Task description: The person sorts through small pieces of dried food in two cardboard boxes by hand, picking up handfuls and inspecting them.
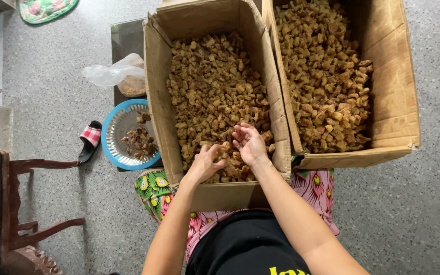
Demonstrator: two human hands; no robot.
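Two open cardboard boxes rest in front of me, both full of small brown, dried-looking chunks. Both my hands are inside the left box, near its front edge. My left hand is curled, fingers dug into the brown chunks. My right hand is turned palm up, fingers cupped, with a few chunks at its fingertips. The right box holds a similar heap of lighter brown chunks and neither hand touches it.
A blue-rimmed metal plate with some chunks sits left of the boxes, a clear plastic bag behind it. A sandal with a red checked strap lies on the grey floor. A dark wooden chair stands at the left.
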